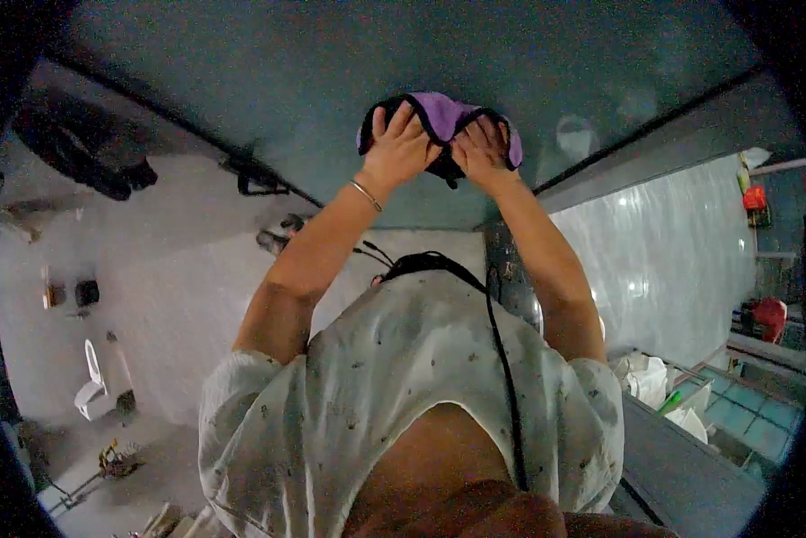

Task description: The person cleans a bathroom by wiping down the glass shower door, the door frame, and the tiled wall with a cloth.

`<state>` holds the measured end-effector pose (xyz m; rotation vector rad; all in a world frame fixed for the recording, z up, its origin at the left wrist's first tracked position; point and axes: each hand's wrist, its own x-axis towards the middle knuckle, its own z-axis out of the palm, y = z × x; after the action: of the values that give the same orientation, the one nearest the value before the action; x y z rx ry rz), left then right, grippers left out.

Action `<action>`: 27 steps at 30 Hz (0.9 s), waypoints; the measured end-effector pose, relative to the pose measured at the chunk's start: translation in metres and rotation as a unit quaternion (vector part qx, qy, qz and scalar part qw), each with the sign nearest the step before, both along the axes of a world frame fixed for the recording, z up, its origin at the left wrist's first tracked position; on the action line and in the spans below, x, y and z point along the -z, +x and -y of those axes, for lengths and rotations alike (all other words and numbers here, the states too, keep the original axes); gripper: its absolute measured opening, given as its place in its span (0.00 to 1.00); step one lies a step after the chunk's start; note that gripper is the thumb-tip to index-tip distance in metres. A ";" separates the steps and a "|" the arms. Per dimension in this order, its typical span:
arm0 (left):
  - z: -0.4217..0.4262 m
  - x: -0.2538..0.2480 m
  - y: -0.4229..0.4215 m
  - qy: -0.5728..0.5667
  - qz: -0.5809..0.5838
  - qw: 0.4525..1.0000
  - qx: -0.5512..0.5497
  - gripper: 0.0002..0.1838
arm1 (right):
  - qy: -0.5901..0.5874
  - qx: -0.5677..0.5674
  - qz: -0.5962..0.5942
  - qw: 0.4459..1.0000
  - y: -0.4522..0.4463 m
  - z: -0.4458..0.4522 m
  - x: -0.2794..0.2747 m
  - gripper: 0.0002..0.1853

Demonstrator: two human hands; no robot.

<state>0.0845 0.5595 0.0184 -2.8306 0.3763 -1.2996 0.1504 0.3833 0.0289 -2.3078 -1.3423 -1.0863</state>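
The fingers of the left hand (398,152) lie fanned slightly apart over a purple cloth with black edging (439,108), and those of the right hand (483,157) are spread over its other half; neither set looks clamped, though whether a fold is pinched beneath the fingertips cannot be told. The cloth is bunched under both hands against a grey-green panel (286,63), between the panel's two dark side edges and nearer the right one, with the hands just beside each other. The step in hand looks like pressing the cloth to that surface. Any shift of it from here would call for both palms to move together with even pressure, so the bunched middle does not slip out. Outward from there, a metal bangle (365,195) circles the left wrist, and both arms reach forward from a pale patterned shirt (403,350) with a black cable (501,359) running down it. Beyond the left arm, pale floor (178,269) leads to a white toilet (93,394); beyond the right arm are white bags (647,381) and a red object (769,318).
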 end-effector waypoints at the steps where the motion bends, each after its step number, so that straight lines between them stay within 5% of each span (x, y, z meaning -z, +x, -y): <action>1: 0.008 -0.018 0.010 0.041 0.030 0.999 0.006 0.16 | 0.016 0.029 0.000 0.999 0.007 0.008 -0.009 0.10; 13: 0.112 -0.188 0.056 0.058 0.188 0.971 0.132 0.17 | 0.256 0.129 0.121 0.950 0.047 0.074 -0.103 0.19; 15: 0.110 -0.184 0.049 0.060 0.180 0.976 0.109 0.17 | 0.311 0.076 0.100 0.942 0.041 0.072 -0.110 0.19; 27: 0.159 -0.188 0.048 0.138 0.104 0.976 0.132 0.17 | 0.283 0.229 0.023 0.931 0.024 0.113 -0.085 0.24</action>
<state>0.1329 0.4005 0.2065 -2.4493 0.8755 -1.4379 0.1740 0.2707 0.1140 -2.1786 -0.3976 -1.4352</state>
